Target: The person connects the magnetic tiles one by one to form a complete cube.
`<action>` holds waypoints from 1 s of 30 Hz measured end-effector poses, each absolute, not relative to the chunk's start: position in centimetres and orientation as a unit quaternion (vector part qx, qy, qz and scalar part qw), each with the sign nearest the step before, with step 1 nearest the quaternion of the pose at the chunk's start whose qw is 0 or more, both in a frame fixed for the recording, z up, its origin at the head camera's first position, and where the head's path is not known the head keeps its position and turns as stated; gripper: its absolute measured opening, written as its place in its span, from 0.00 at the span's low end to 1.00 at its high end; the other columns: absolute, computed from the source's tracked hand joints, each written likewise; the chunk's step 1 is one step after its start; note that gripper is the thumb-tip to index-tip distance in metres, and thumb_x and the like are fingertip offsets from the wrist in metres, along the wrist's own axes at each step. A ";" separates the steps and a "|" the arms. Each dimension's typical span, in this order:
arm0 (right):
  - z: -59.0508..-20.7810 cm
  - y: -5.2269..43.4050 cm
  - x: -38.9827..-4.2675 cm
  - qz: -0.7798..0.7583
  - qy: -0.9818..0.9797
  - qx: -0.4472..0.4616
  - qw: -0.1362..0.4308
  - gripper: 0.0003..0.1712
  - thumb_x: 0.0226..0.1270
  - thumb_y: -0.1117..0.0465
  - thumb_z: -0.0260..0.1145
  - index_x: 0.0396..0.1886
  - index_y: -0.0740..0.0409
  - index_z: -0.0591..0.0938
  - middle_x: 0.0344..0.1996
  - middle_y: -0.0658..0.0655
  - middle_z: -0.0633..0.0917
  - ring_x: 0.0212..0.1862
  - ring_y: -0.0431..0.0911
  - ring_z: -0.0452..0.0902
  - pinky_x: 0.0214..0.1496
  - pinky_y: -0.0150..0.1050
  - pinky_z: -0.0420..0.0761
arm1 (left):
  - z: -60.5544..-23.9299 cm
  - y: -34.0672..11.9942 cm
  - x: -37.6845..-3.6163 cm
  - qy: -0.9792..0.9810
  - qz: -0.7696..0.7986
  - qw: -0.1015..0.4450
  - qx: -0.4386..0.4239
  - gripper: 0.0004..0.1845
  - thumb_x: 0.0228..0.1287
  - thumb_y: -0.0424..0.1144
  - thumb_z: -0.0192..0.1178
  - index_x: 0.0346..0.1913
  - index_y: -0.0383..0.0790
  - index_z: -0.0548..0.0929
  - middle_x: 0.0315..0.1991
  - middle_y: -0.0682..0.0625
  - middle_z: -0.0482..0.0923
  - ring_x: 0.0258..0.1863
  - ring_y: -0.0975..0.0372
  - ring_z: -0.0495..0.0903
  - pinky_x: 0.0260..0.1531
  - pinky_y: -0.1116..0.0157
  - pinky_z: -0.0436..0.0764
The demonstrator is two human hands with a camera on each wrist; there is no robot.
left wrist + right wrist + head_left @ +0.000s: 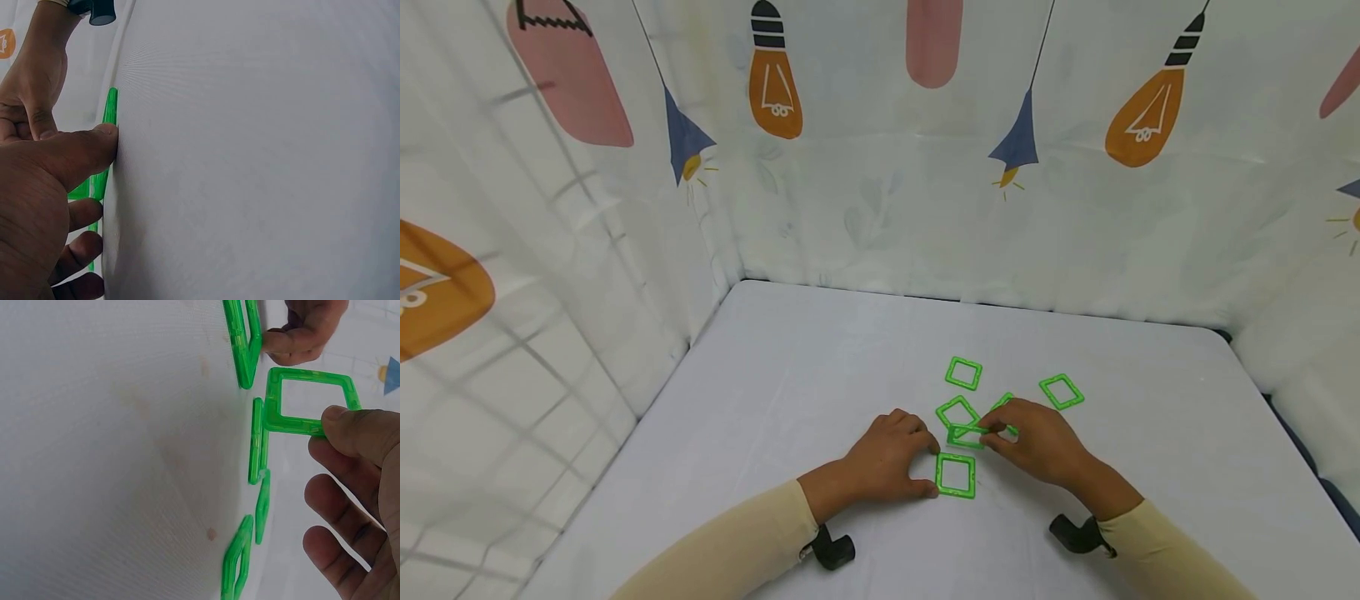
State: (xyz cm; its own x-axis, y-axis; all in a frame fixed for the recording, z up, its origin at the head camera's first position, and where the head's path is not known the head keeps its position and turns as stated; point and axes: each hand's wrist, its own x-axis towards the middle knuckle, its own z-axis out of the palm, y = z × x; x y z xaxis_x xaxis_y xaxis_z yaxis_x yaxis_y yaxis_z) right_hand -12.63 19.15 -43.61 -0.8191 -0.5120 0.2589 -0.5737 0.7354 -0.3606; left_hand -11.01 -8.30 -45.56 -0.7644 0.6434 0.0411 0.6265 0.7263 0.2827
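Note:
My left hand (887, 458) rests on the table and holds the left side of a flat green square magnetic tile (956, 492) between thumb and fingers. In the left wrist view the thumb (94, 147) presses along a green edge. Just above and beyond that tile, my right hand (1041, 442) pinches a second square tile frame (294, 425) between thumb and index finger. This one stands tilted up off the table, and its other fingers are spread loosely. Behind it lies another square tile (946, 415), partly overlapped in the head view.
One green tile (1004, 401) lies partly hidden behind the right hand. Farther back are a square tile (962, 361) and another tile (1050, 393) to the right. The white table (820, 358) meets a patterned cloth wall (880, 225) at its far edge.

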 end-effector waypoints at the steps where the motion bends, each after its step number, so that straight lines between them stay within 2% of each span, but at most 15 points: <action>1: -43.6 19.1 -12.6 0.218 -0.928 0.293 0.071 0.12 0.57 0.55 0.81 0.41 0.42 0.89 0.34 0.35 0.83 0.40 0.34 0.81 0.42 0.37 0.81 | -45.6 -8.3 -11.0 0.929 0.141 0.030 0.342 0.26 0.59 0.63 0.71 0.55 0.55 0.84 0.51 0.60 0.75 0.59 0.62 0.69 0.62 0.58 0.68; 14: -44.0 18.7 -12.3 0.210 -0.924 0.309 0.075 0.12 0.56 0.57 0.81 0.40 0.42 0.90 0.33 0.35 0.82 0.38 0.33 0.80 0.39 0.36 0.80 | -45.7 -8.2 -11.0 0.931 0.134 0.025 0.338 0.26 0.57 0.63 0.72 0.54 0.55 0.84 0.51 0.60 0.75 0.59 0.62 0.69 0.61 0.57 0.69; 21: -44.4 18.5 -12.3 0.203 -0.932 0.296 0.056 0.11 0.59 0.55 0.80 0.41 0.40 0.90 0.34 0.34 0.82 0.39 0.32 0.79 0.41 0.36 0.80 | -45.7 -8.2 -10.9 0.930 0.136 0.024 0.340 0.25 0.58 0.64 0.72 0.53 0.55 0.84 0.51 0.60 0.75 0.60 0.61 0.69 0.61 0.57 0.69; 30: -44.2 18.4 -12.3 0.211 -0.926 0.306 0.067 0.11 0.58 0.56 0.81 0.40 0.41 0.89 0.33 0.35 0.83 0.39 0.32 0.79 0.41 0.36 0.80 | -45.6 -8.1 -11.0 0.931 0.139 0.031 0.337 0.25 0.58 0.63 0.72 0.53 0.55 0.85 0.51 0.60 0.75 0.60 0.61 0.70 0.61 0.57 0.69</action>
